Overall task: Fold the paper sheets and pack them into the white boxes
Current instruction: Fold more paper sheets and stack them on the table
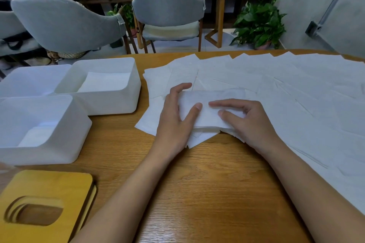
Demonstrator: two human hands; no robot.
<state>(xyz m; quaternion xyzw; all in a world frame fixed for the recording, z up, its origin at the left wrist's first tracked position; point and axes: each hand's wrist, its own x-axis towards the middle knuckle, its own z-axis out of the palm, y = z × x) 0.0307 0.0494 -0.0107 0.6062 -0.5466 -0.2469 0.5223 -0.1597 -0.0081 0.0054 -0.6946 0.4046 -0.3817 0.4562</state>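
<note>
A folded white paper sheet [209, 98] lies on top of the loose sheets in the middle of the wooden table. My left hand [175, 122] rests on its left end, fingers spread flat and thumb pressing the top. My right hand [248, 120] presses its right part with straight fingers pointing left. Three white boxes stand at the left: a near box [65, 156] with a folded sheet inside, a far box [110, 104] also holding a folded sheet, and a third box [29, 79] behind them.
Many unfolded white sheets [296, 89] cover the right half of the table [197, 183]. Wooden lids with an oval cut-out [45, 203] are stacked at the near left corner. Grey chairs [167, 6] and a potted plant [258, 23] stand beyond the table's far edge.
</note>
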